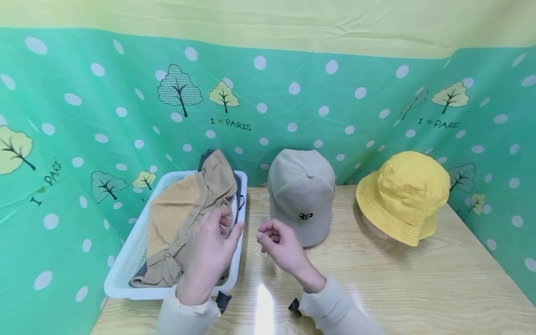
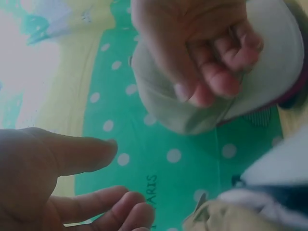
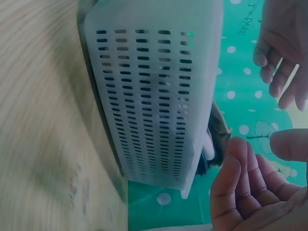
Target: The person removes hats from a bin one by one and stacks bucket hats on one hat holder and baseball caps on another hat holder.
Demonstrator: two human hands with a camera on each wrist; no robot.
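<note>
My left hand (image 1: 209, 251) hovers above the right part of a white plastic basket (image 1: 138, 292), its fingers loosely bent and holding nothing. In the basket lies a tan and beige fabric hat (image 1: 176, 209) with a soft brim, over darker items. To the right, my right hand (image 1: 286, 249) is raised over the table by the front of a grey baseball cap (image 1: 301, 186). Its fingers curl loosely around nothing, and the right wrist view shows the thumb apart from the fingers (image 3: 250, 178). The left wrist view has the left hand (image 2: 72, 178) with thumb and fingers apart.
A yellow bucket hat (image 1: 404, 195) sits on a stand at the right of the wooden table (image 1: 377, 288). Behind and at both sides hangs a green dotted curtain (image 1: 293, 107). The basket's slotted wall (image 3: 144, 96) rises from the table beside the right hand.
</note>
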